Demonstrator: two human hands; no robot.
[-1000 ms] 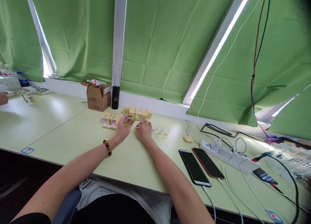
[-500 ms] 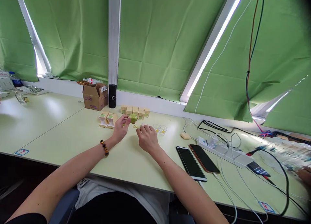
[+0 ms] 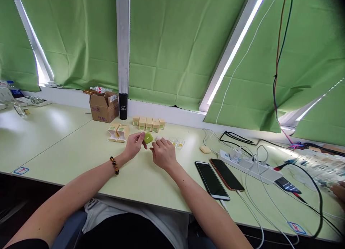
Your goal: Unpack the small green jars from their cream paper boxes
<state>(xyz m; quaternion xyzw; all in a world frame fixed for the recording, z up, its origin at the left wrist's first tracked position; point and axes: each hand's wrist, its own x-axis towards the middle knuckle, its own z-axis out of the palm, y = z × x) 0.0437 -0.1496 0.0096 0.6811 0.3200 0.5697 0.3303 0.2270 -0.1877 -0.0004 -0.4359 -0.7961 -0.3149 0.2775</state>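
My left hand (image 3: 134,145) grips a small rounded green earbud case (image 3: 148,137) by its left edge, thumb on top. The case is held above the table with its broad face, marked by a small pale spot, toward me. Just to the right, my right hand (image 3: 163,152) is closed with curled fingers; whatever its fingertips hold, if anything, is hidden. Beyond that hand stands a clear plastic tray (image 3: 181,141) with small yellow pieces in it. Two opened small boxes (image 3: 118,132) with pale insides lie left of my left hand.
Small tan boxes (image 3: 148,124) stand in a row at the back. Behind are a carton (image 3: 104,108) and a black tumbler (image 3: 123,107). To the right lie a cream case (image 3: 205,149), two phones (image 3: 212,180) (image 3: 226,174), a power strip (image 3: 249,168) and tangled cables.
My left hand has turned the green case so its broad face shows, and lowered it slightly. It now covers the small yellow pieces seen on the table before. My right hand stays nearly in place.
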